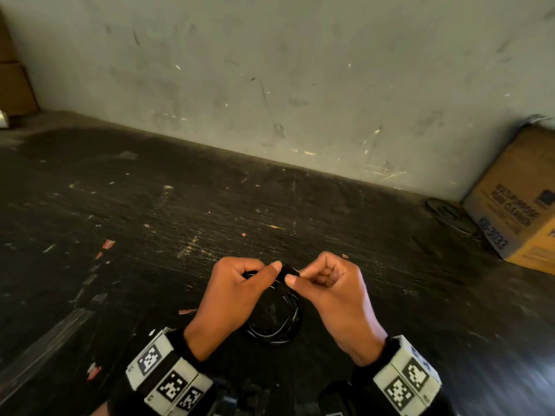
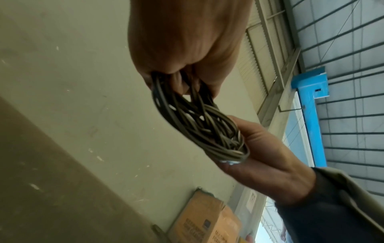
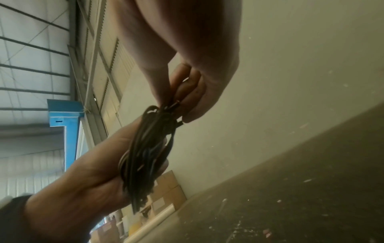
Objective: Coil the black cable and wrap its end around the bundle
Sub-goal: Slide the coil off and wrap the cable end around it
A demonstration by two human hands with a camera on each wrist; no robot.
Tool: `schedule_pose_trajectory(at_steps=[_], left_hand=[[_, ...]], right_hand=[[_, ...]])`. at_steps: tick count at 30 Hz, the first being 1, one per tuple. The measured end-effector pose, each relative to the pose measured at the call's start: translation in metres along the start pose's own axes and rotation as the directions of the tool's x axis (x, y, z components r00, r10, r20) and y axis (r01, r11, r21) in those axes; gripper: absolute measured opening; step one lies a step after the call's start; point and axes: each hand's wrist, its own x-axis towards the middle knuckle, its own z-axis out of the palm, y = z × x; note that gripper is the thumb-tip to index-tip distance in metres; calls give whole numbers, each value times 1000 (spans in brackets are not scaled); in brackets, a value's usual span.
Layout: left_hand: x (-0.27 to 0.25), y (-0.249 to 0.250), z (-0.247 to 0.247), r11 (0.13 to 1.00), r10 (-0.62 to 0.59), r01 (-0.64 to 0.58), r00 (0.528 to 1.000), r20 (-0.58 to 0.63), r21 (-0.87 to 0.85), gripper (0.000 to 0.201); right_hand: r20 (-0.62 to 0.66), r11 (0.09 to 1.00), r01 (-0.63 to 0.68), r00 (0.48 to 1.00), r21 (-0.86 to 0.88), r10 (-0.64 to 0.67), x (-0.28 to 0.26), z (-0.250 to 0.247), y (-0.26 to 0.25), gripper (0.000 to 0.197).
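A thin black cable point(image 1: 282, 322) is wound into a small round coil that hangs between my two hands above the dark floor. My left hand point(image 1: 237, 283) grips the top of the coil, thumb stretched over the strands. My right hand point(image 1: 324, 280) pinches the cable's end against the top of the bundle. In the left wrist view the coil point(image 2: 199, 121) runs from my left fingers point(image 2: 182, 77) to my right palm point(image 2: 266, 148). In the right wrist view the right fingers point(image 3: 193, 92) pinch the top of the bundle point(image 3: 145, 154).
A scuffed grey wall point(image 1: 300, 70) rises behind the dark, littered floor point(image 1: 150, 220). A brown cardboard box point(image 1: 516, 205) stands at the right against the wall, with a dark flat disc point(image 1: 444, 211) beside it. More boxes point(image 1: 15, 85) stand far left.
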Motion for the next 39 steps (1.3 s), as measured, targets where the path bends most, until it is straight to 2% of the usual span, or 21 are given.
schedule_pose_trajectory(at_steps=[2,4,6,8,9,11,13,15,17,19,21,23,26,28,30,32,34,36,39], left_hand=[[2,1,-1,999,6,-9,998,58,54,40],[5,4,-2,990,19,-42,986,167,137,40],[6,9,0,974,35,-81,977,213,212,34],[8,13,6,976,27,-66,982,186,206,18],[9,14,10,986,-13,-14,987,162,169,10],[10,12,19,987,-153,145,977,147,65,21],[9,3,26,947,-307,317,941,139,-49,26],[3,-9,36,841,-426,461,887,180,-282,20],[-4,-17,46,624,-498,529,836,229,-575,14],[-11,-22,57,458,-539,498,814,215,-736,4],[-16,-24,63,396,-565,433,810,157,-809,13],[-23,-26,61,426,-575,369,815,68,-826,18],[-43,-34,48,528,-619,304,777,-114,-793,18],[-59,-40,37,581,-660,301,718,-221,-756,35],[-78,-40,28,621,-707,292,609,-359,-728,45],[-100,-43,21,687,-706,305,495,-507,-660,43],[-122,-50,15,744,-666,315,417,-619,-589,39],[-145,-58,13,772,-635,297,387,-668,-562,37],[-168,-67,18,802,-594,357,392,-703,-478,36]], right_hand=[[82,998,-29,996,-63,34,1,-7,-4,22],[246,982,-7,968,-189,54,4,-18,-7,26],[325,963,52,945,-266,39,3,-27,-9,19],[248,968,63,969,-242,-1,2,-33,-7,13],[191,973,63,981,-221,-20,1,-36,-5,13],[101,982,54,994,-183,-36,0,-45,2,13],[30,992,17,999,-122,-14,0,-55,11,12],[-13,998,-24,1000,-49,24,-1,-66,21,9],[8,998,-65,998,-15,66,-4,-71,31,8],[61,993,-115,992,13,114,-9,-72,44,10],[148,986,-165,976,33,159,-13,-70,60,15],[239,976,-210,953,65,189,-15,-62,74,15],[399,970,-230,899,79,181,-18,-43,91,10],[484,980,-195,862,49,147,-18,-31,103,9],[568,989,-146,811,-37,141,-16,-19,120,9],[621,986,-42,772,-163,135,-16,-3,142,6],[689,955,94,713,-282,133,-18,16,161,8],[763,878,258,625,-403,166,-26,38,173,20],[822,671,530,525,-519,220,-39,59,173,22]])
